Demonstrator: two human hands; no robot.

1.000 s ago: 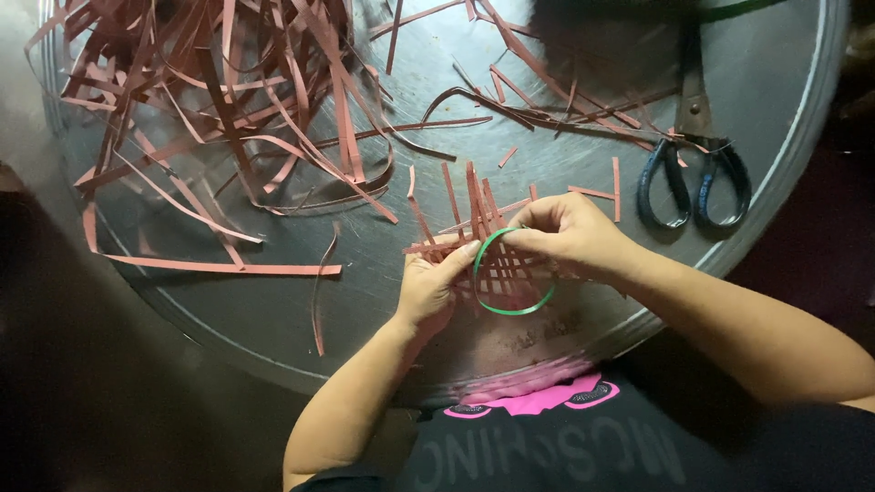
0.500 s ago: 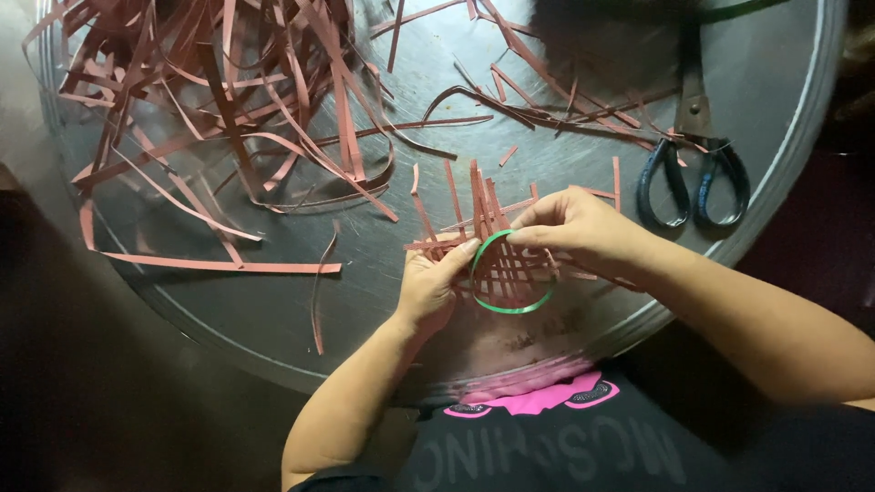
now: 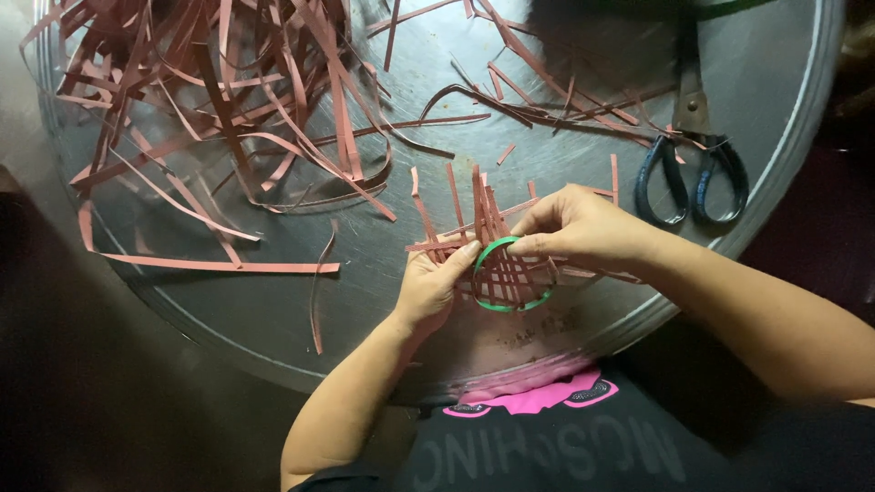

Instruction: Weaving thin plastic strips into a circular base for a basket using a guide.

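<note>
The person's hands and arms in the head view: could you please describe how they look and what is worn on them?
Both the left hand and the right hand are bare, with no gloves, rings, watch or bracelets showing. Both forearms are uncovered right to the frame edge, so no sleeves are visible. The fingernails look short and unpainted. Lower down, a dark shirt with a pink patch shows.

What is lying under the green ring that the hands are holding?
Under the green ring lies a lattice of crossed reddish strips, resting on the round metal tray. The left hand and right hand cover the lattice's edges, so those parts are hidden.
</note>
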